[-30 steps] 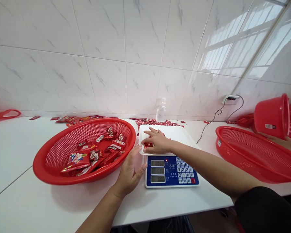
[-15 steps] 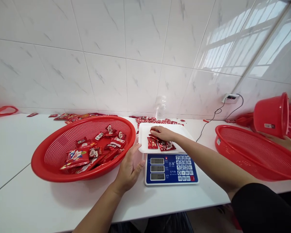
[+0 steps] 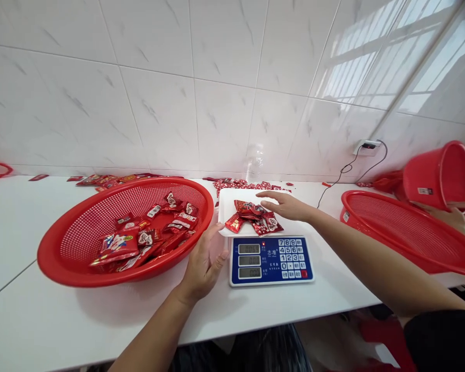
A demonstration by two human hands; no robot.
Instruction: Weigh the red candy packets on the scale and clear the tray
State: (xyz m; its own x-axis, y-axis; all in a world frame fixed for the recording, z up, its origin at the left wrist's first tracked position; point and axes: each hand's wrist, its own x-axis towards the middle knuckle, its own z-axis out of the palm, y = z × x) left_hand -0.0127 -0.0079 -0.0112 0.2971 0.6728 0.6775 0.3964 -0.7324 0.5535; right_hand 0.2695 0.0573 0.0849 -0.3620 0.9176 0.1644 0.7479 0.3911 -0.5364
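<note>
Several small red snack packets (image 3: 250,209) lie in a loose pile on the white tray (image 3: 225,199) of a digital scale (image 3: 271,261). Just right of the pile, my right hand (image 3: 284,205) hovers over the tray with its fingers apart, holding nothing. My left hand (image 3: 203,266) is by the tray's front left corner, between the scale and a red mesh basket (image 3: 77,232). Its thumb and fingers are spread, and nothing is in it. More red packets (image 3: 147,237) lie inside that basket.
Loose red packets (image 3: 108,180) lie along the wall behind the basket. At the right stands another red basket (image 3: 391,227), with a co-worker's hand (image 3: 455,222) at a tilted red tub (image 3: 422,173) above it. A black cable (image 3: 335,178) runs to a wall socket (image 3: 368,147).
My right hand has let go of a packet on the tray and drawn back to the right. The packets there are now more piled. At the right, the co-worker's red tub has tipped further.
</note>
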